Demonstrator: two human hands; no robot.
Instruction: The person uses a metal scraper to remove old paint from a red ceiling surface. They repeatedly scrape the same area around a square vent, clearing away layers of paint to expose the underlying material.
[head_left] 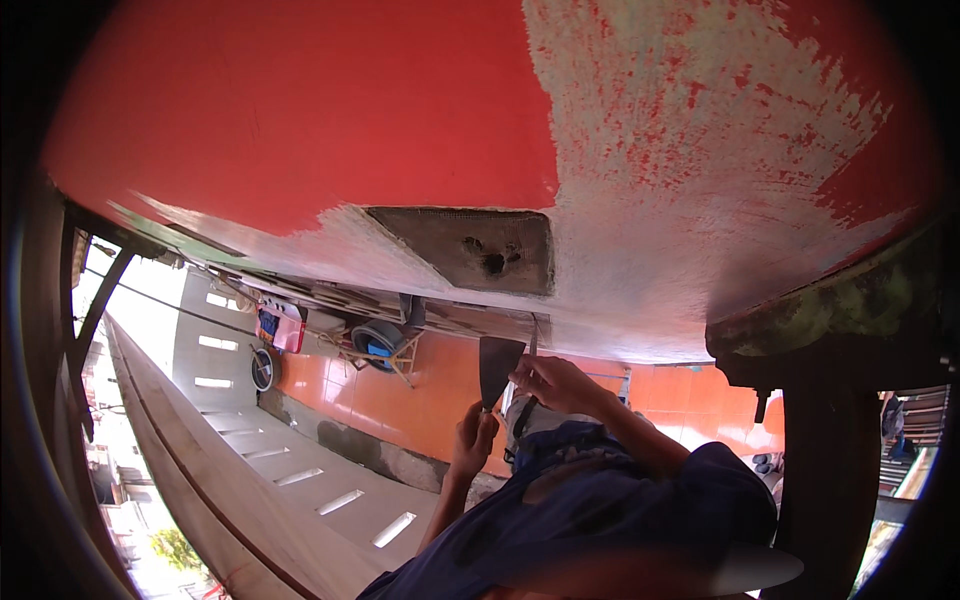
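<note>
Overhead, two hands: left hand (473, 428) and right hand (548, 381) grip one scraper (497, 367).

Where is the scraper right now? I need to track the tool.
In the head view, low centre: the scraper is held by both hands, under the bare patch of the red hull.

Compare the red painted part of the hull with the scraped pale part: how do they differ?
The red painted area is smooth and evenly coloured; the scraped area is whitish, patchy and flecked with leftover red. The red area lies upper left; the scraped area spreads right and along the lower edge. Both belong to one curved hull surface.
</note>
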